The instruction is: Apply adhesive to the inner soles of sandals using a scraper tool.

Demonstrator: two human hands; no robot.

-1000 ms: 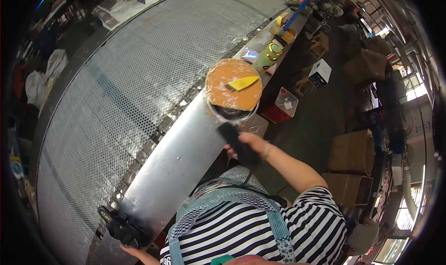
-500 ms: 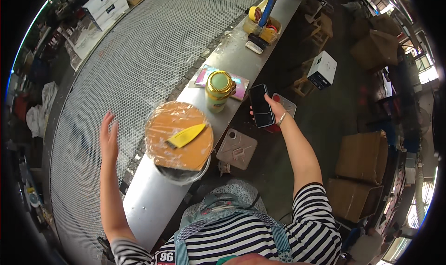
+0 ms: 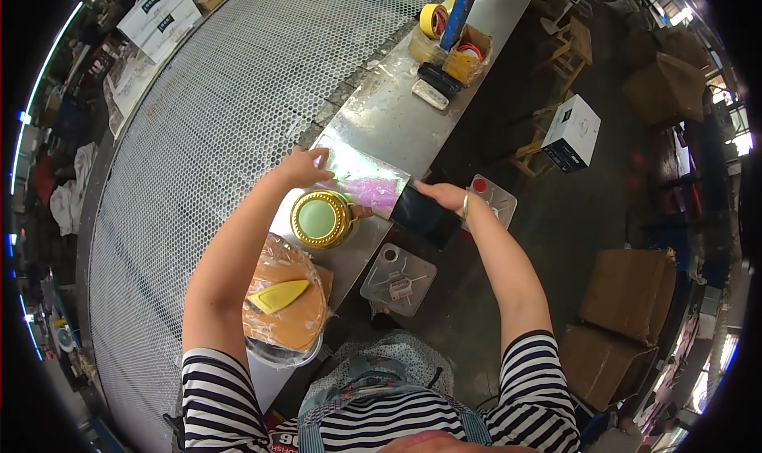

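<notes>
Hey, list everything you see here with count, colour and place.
Metal ledge: one, silver, centre
Mesh table: one, grey, left
Packet: one, iridescent, on the ledge
Phone: one, black, at the packet's right end
Lidded jar: one, green and gold, near the packet
Bucket: one, pale-rimmed, lower centre
Round board: one, orange-brown, over the bucket
Brush: one, yellow, on the board
Tape roll: one, yellow, far ledge
Post: one, blue, upper centre
White carton: one, upper right
Brown cartons: at least two, right
Background clutter: too small to count
Left hand: one, bare, at the packet's left edge
Right hand: one, bare, holding the phone
</notes>
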